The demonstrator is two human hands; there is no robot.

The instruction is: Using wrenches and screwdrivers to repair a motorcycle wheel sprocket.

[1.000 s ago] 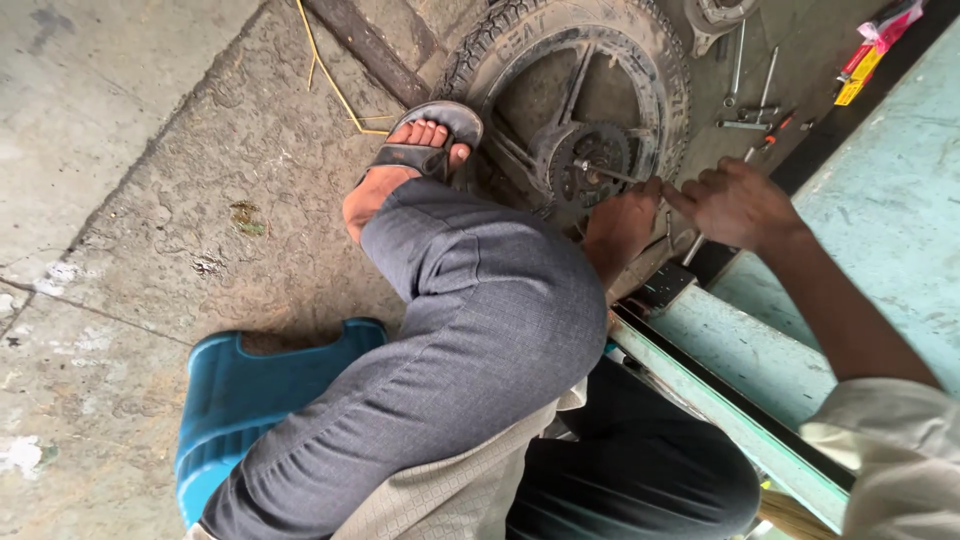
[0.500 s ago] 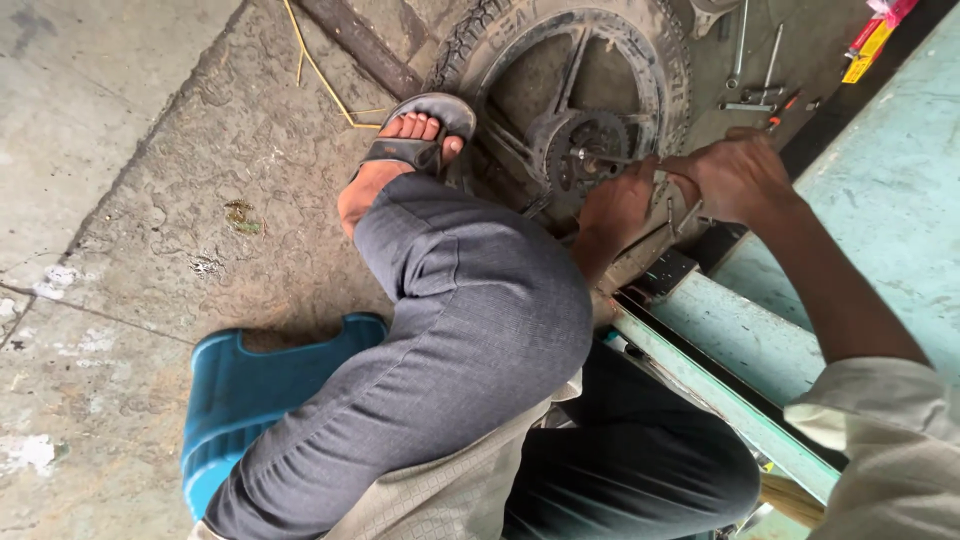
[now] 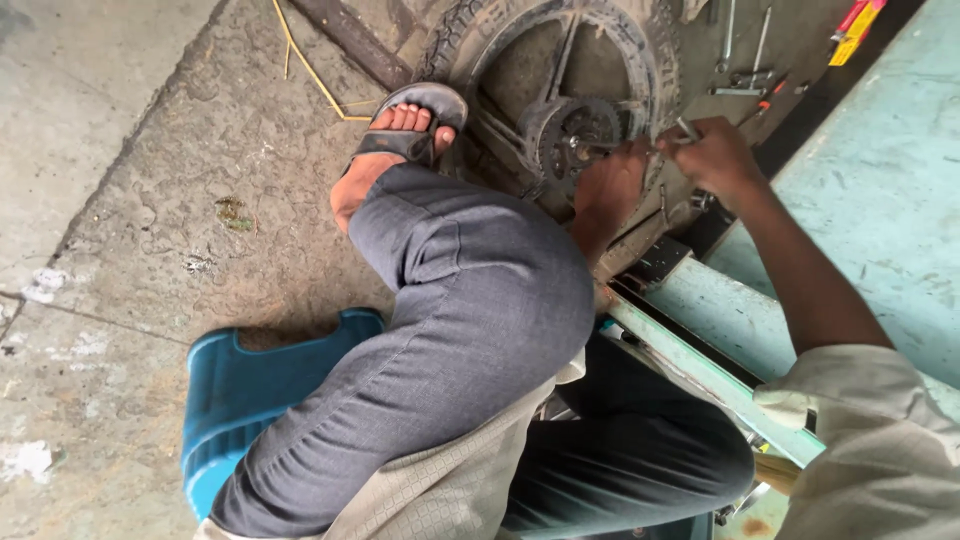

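A motorcycle wheel point(image 3: 500, 40) with a dark tyre lies flat on the concrete, its greasy hub point(image 3: 572, 135) facing up. My left hand point(image 3: 610, 185) reaches past my bent knee and rests on the wheel beside the hub, fingers curled at the hub's edge. My right hand point(image 3: 715, 155) hovers just right of it, closed around a thin metal tool point(image 3: 686, 128) that points at the wheel rim. My sandalled foot point(image 3: 395, 135) is planted against the tyre's left side.
A low blue plastic stool point(image 3: 250, 390) sits under me on the concrete floor point(image 3: 150, 200). Spanners and small tools point(image 3: 745, 70) lie beyond the wheel. A pale green metal frame point(image 3: 700, 360) and panel point(image 3: 880, 200) run along the right.
Both hands have drawn closer together at the hub. My right hand has shifted left toward the rim. The leg and foot have stayed put.
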